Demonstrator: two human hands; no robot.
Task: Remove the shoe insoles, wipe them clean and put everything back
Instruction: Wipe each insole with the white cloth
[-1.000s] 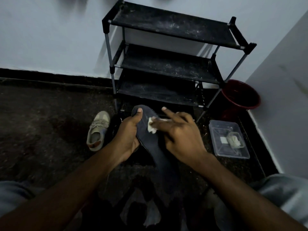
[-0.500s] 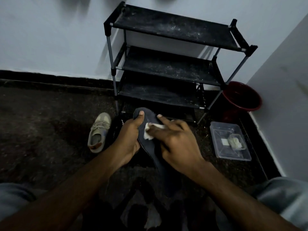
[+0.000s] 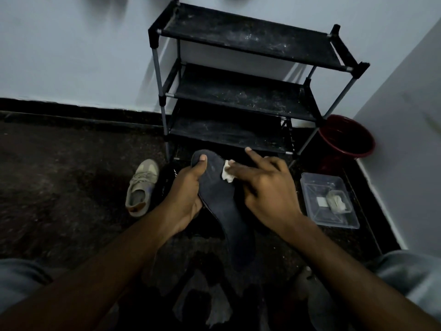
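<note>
You're gripping the insole (image 3: 224,206) above the floor in your left hand (image 3: 188,194), thumb clamped over its toe, while your right hand (image 3: 265,187) is pinching a small wipe (image 3: 228,173) against its edge, index lifted, so that scrap is likely risking slipping off.

Stretched both bare forearms forward from the lower corners, toward each other. Gripped the insole (image 3: 229,211) at its left edge with the left hand (image 3: 186,197), thumb laid flat on top. Held the cloth (image 3: 228,174) under the fingers of the right hand (image 3: 265,187), index finger straight and lifted, outer fingers curled.
</note>
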